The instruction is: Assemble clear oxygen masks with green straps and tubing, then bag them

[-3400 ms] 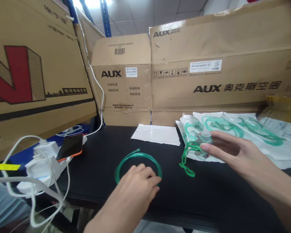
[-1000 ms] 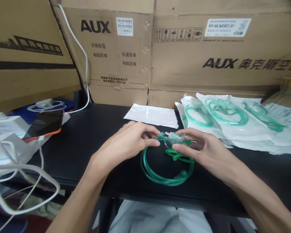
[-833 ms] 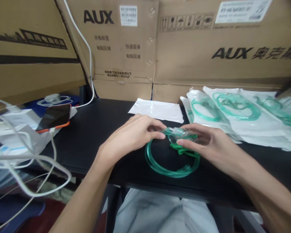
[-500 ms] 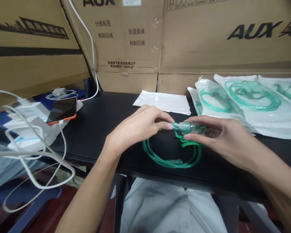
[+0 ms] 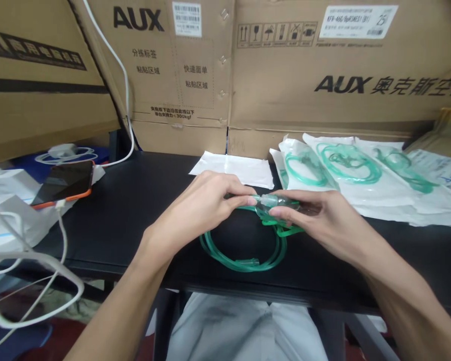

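My left hand [image 5: 203, 208] pinches the end of a green tube [image 5: 244, 258] whose coil hangs down to the black table [image 5: 135, 210]. The tube end meets the port of a clear green mask [image 5: 280, 203], which my right hand [image 5: 315, 218] grips from the side. Both hands are closed and meet over the table's middle. A green strap [image 5: 285, 230] dangles under the mask.
Sealed bags with green tubing [image 5: 346, 173] lie at the right rear. An empty white bag [image 5: 235, 168] lies behind my hands. A phone [image 5: 63, 183] with an orange rim, white chargers and cables [image 5: 30, 260] sit at the left. Cardboard boxes [image 5: 285, 75] wall the back.
My left hand has brought the tube from the table's left to the mask in my right hand. Both hands now meet at the mask's port; the coil has shifted slightly left.
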`<move>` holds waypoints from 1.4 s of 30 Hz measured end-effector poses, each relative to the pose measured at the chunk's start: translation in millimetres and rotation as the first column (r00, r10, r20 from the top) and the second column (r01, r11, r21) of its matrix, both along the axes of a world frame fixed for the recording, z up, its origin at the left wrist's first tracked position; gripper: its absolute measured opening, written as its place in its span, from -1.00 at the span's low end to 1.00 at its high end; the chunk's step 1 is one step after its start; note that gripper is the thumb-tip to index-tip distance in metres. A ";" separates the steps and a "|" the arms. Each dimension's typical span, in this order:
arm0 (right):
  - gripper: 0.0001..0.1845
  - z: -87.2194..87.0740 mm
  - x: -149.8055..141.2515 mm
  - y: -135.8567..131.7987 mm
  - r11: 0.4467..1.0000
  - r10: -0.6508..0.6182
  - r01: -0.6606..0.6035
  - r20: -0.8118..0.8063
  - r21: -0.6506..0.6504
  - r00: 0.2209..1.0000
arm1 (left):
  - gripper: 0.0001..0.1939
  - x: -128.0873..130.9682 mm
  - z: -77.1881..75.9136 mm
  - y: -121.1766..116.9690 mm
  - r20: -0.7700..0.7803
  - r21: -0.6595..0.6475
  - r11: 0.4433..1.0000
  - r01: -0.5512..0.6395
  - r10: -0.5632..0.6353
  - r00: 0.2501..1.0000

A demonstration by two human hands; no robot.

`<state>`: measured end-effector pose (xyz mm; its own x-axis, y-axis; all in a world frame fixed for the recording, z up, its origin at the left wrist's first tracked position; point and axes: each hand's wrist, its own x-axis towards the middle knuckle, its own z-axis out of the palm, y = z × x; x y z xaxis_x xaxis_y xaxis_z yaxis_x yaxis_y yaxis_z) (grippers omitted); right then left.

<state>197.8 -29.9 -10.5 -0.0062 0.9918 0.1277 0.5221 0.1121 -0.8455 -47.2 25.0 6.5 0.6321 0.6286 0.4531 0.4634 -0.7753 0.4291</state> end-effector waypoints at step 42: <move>-0.51 5.8 -1.6 -9.1 0.992 0.033 -0.040 0.065 0.119 0.997 | -0.75 10.1 0.9 -12.0 -0.011 0.151 0.987 -0.048 0.050 0.999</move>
